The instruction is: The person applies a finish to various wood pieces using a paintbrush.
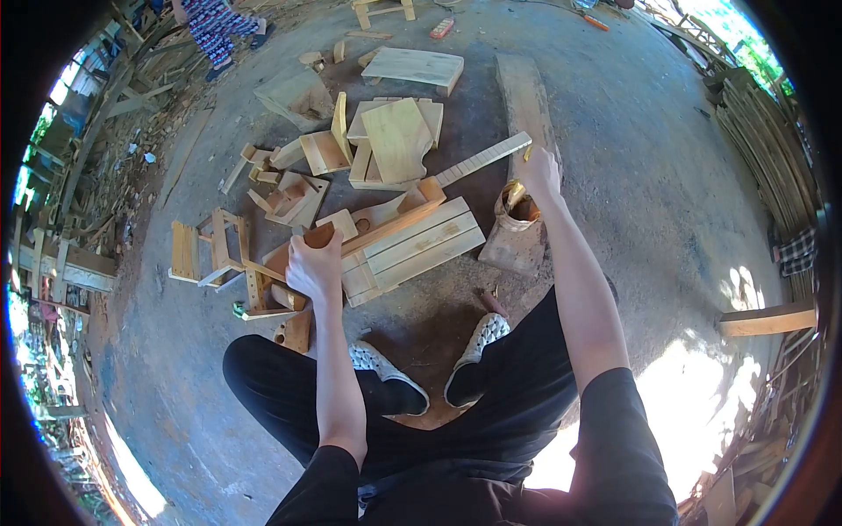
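head view: the left hand [313,263] is seen closed tight around the round end of a brown wood piece [386,223]. this piece lies slanted across a small slatted box [412,250] made of pale boards, so the box is right under and just beside that hand. the right hand [538,171] is stretched out further away, above an open bag [516,232]. its fingers are curled around something small and yellow; what it is cannot be told. a long thin stick [484,158] ends just beside this hand, but it cannot be told if they touch.

to do this step well, the brown piece should be kept pressed flat on the box, so that nothing slides. the far hand should be brought back slowly, so the small thing is not dropped.

further out, more wood is spread on the gray floor [631,149]: a flat board [399,136], a thick plank [524,101], and a little frame [210,250] near the left side. two shoes [430,364] are seen close to the box. another person's legs [215,26] are seen far off at the top.
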